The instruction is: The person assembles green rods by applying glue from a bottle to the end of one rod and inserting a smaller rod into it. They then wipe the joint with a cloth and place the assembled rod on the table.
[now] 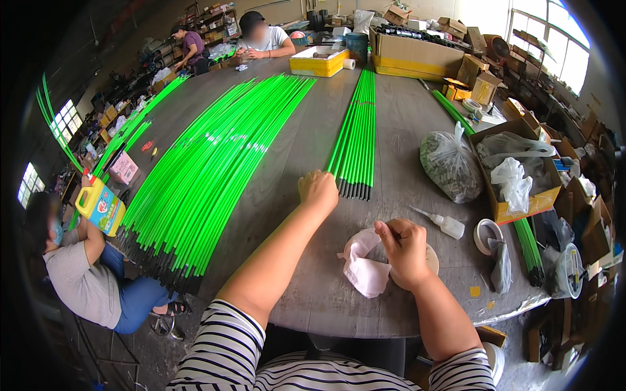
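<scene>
My left hand [318,191] is closed in a fist beside the near, black-tipped ends of a narrow bundle of green rods [357,140]. It touches the bundle's left edge, and what it grips is hidden. My right hand [405,253] is closed with the thumb raised and lying over the curled fingers; anything inside cannot be made out. A crumpled pale pink cloth [366,277] lies just left of it. Behind its wrist side shows part of a round cream-coloured item [432,259]. A white squeeze bottle with a thin nozzle [448,225] lies to the right.
A wide spread of green rods [222,156] covers the table's left. Rightward are a bag of small pieces [450,163], a cardboard box with plastic bags [518,176] and a tape roll [486,236]. A yellow jug [100,205] stands near a seated person [88,280]; others work farther back.
</scene>
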A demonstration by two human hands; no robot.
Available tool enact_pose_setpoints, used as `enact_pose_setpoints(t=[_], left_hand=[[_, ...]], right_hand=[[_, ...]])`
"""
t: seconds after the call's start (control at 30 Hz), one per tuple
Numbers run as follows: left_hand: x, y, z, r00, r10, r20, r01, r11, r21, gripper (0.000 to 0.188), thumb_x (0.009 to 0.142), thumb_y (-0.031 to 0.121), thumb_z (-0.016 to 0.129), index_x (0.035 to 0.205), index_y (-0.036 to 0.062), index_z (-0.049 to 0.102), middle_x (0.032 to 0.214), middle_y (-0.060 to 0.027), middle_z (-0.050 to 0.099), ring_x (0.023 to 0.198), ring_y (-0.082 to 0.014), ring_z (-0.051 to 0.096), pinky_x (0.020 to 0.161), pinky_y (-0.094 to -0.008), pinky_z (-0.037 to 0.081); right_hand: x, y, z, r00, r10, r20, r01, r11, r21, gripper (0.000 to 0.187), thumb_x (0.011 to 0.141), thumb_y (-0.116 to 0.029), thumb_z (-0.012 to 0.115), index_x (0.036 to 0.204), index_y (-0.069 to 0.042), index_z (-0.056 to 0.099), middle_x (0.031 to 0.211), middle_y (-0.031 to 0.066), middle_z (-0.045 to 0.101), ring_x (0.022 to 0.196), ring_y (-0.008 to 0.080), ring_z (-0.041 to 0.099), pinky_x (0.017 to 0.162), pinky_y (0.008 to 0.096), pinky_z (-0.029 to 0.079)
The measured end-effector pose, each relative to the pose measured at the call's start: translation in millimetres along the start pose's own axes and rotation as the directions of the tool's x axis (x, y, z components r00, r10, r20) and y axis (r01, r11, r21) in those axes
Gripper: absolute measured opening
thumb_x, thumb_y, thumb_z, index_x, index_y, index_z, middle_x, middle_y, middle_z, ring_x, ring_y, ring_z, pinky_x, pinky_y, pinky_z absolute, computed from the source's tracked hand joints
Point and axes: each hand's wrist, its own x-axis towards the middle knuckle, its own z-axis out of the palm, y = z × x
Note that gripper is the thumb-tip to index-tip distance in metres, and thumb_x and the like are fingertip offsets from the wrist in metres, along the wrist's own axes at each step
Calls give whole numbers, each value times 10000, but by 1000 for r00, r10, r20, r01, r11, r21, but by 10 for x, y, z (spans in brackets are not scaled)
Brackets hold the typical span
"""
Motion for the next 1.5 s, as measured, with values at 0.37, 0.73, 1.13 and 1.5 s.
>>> enact_pose_setpoints(t=[0.37,0.73,1.13,1.5], left_hand=[[-599,-564,-997,853,102,511,513,13,-858,276,910,315,402,737,101,423,465,53,296,336,-50,250,318,-195,216],[-2073,-1072,-1804,861,-35,507,508,99,-855,303,931,296,337,894,28,472,569,4,393,408,-68,359,386,-207,330],[-2424,-648,-1818,768,286,573,612,-64,-788,366,914,392,356,697,99,388,520,64,247,404,-32,192,360,-189,174],[-2347,-167,-1866,557,606,568,814,-263,-517,504,903,464,298,527,133,247,455,55,196,387,-69,172,356,-214,128]], right_hand=[[146,262,-134,968,4,-249,-39,990,-138,299,748,-186,632,572,33,528,506,183,459,424,318,439,435,360,353],[-156,390,-665,951,157,268,110,637,-763,368,631,-352,687,856,-70,617,875,110,614,881,262,569,725,343,456],[-364,-174,-898,966,232,-116,-241,968,-67,189,742,-152,639,714,23,575,612,27,557,520,62,444,478,208,360],[-736,-1120,3,931,295,213,-309,335,890,187,824,-218,580,846,-32,562,795,15,590,689,63,525,631,211,418]])
